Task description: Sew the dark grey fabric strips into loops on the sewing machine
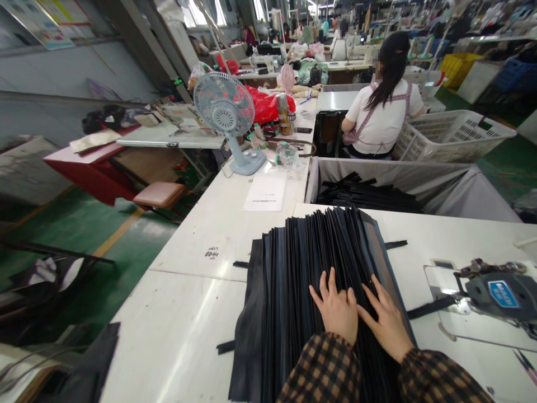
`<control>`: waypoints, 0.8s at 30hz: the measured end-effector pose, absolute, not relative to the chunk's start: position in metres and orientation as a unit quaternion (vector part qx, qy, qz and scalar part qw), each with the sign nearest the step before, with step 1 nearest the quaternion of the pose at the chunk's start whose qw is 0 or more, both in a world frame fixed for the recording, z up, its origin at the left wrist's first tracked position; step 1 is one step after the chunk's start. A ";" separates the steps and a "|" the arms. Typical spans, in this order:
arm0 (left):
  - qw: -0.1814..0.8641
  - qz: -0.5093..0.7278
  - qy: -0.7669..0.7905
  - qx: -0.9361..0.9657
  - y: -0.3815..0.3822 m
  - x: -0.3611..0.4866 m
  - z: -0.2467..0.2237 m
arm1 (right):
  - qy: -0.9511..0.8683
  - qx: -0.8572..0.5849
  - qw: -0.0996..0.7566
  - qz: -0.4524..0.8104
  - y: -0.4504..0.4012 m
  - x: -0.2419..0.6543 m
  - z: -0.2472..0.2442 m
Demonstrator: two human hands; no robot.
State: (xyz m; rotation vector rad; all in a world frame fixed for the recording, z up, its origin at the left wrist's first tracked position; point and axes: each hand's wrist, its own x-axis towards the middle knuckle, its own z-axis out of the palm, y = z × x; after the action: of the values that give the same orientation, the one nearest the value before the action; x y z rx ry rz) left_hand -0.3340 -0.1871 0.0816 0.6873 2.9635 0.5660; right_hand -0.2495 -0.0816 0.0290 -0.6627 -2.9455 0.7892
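Note:
A thick row of black and dark-blue fabric pieces (pixel 274 313) stands packed on edge across the white table (pixel 188 308). My left hand (pixel 339 313) rests on top of the row near its middle, fingers spread. Just right of it, my right hand (pixel 386 322) lies on the pieces toward the right side, its fingers also stretched out. The two hands nearly touch. Neither is wrapped round a piece. Black strips (pixel 226 347) stick out from under the row at both sides, and one on the right reaches the sewing machine (pixel 499 296).
Behind the row, a grey cloth-lined bin (pixel 453 190) holds black strips. A paper sheet (pixel 265 193) and a fan (pixel 226 115) stand farther back on the table. A person (pixel 381 112) sits beyond the bin, beside a white basket (pixel 453 134). Tweezers (pixel 524 364) lie at right.

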 end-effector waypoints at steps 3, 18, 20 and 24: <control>0.028 0.193 0.953 0.230 -0.190 -0.335 0.082 | -0.947 -0.212 0.013 0.241 -0.083 -0.251 0.030; 0.001 0.210 0.951 0.227 -0.188 -0.334 0.086 | -0.944 -0.214 0.010 0.251 -0.082 -0.248 0.023; 0.005 0.195 0.955 0.221 -0.185 -0.334 0.086 | -0.942 -0.222 0.013 0.252 -0.083 -0.249 0.024; -0.001 0.185 0.960 0.211 -0.184 -0.333 0.086 | -0.944 -0.219 0.013 0.244 -0.083 -0.251 0.027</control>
State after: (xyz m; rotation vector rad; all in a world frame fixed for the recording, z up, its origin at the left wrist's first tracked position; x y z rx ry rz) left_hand -0.3330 -0.1840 0.0859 0.6638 3.0178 0.5804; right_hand -0.2513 -0.0833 0.0267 -0.6838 -2.9427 0.7613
